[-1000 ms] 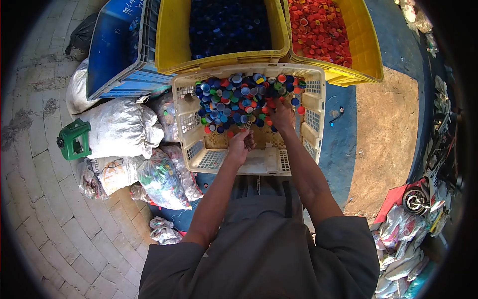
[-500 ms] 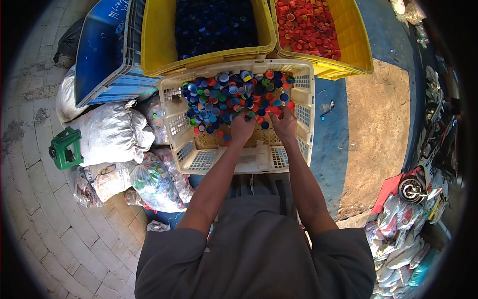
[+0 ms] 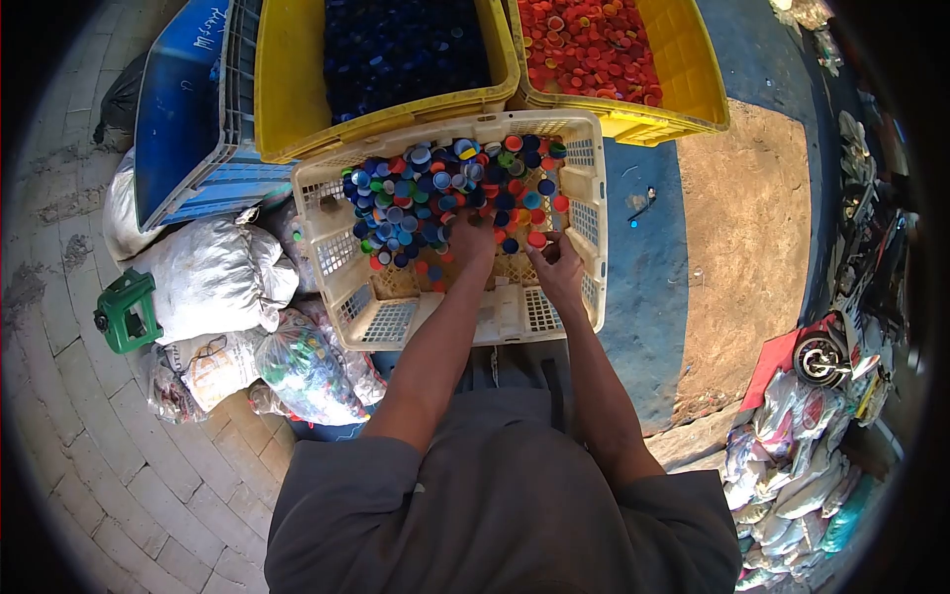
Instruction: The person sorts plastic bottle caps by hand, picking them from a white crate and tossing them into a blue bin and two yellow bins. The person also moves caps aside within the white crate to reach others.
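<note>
A cream plastic crate (image 3: 450, 340) with lattice sides holds a heap of mixed bottle caps (image 3: 396, 213), mostly blue, with red, green and white among them. My left hand (image 3: 472, 243) reaches into the near edge of the heap, its fingertips hidden among the caps. To its right, my right hand (image 3: 559, 267) is closed in a pinch at a red bottle cap (image 3: 536, 240), over the crate's right half. A few loose caps lie on the crate floor near both hands.
Behind the crate stand a yellow bin (image 3: 287, 89) of dark blue caps and another yellow bin (image 3: 683, 59) of red caps. A blue crate (image 3: 178, 129) leans at left. White sacks (image 3: 213, 277), a green plastic piece (image 3: 129, 312) and a bag of caps (image 3: 307, 366) lie below it.
My right hand has drawn back toward me from the red caps, with a red cap at its fingertips. My left hand has pushed slightly into the heap. The whole view has shifted a little.
</note>
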`<state>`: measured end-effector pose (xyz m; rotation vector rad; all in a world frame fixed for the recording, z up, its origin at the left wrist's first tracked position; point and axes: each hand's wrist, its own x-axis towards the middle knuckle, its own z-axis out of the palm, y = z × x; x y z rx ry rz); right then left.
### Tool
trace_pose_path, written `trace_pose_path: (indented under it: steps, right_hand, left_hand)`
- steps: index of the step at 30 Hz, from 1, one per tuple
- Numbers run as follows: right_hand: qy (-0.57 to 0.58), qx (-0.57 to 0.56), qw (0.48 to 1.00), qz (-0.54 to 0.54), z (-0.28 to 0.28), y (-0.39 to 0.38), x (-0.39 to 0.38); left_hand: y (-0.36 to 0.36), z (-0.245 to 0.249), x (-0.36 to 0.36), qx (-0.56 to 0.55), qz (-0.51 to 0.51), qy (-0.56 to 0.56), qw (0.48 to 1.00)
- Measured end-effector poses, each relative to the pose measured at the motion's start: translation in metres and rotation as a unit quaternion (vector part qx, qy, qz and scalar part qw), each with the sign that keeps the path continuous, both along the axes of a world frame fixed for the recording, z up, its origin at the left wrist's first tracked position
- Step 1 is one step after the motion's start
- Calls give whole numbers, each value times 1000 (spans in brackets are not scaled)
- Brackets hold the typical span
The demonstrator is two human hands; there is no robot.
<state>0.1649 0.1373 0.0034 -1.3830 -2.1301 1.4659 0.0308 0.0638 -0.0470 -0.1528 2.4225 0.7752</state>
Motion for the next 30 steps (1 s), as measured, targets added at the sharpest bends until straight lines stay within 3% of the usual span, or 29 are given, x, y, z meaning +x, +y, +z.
trace_pose_path:
  steps: [5,11,16,17,20,23,26,30]
  right_hand:
    - [-8,-16,1000,2,0,2,3]
    - [-6,-7,1000,8,-8,2,8]
    - [-6,-19,1000,11,0,2,9]
    - [-9,-25,1000,12,0,2,8]
    - [15,-66,998,-3,3,1,8]
    - [85,-161,983,-33,-3,1,7]
    - [141,-289,944,-76,-3,3,3]
    - [267,-444,844,-139,-6,7,0]
  left_hand:
    - [13,14,-5,-4,70,-72,995]
    - [35,9,7,-128,69,-23,989]
    - [28,11,9,-82,10,7,997]
    - [25,14,8,-64,-3,10,998]
    - [12,-2,10,162,61,10,985]
    - [4,16,6,276,78,-53,957]
    - [-7,49,4,444,153,-173,866]
    - [-33,51,-1,545,206,-290,759]
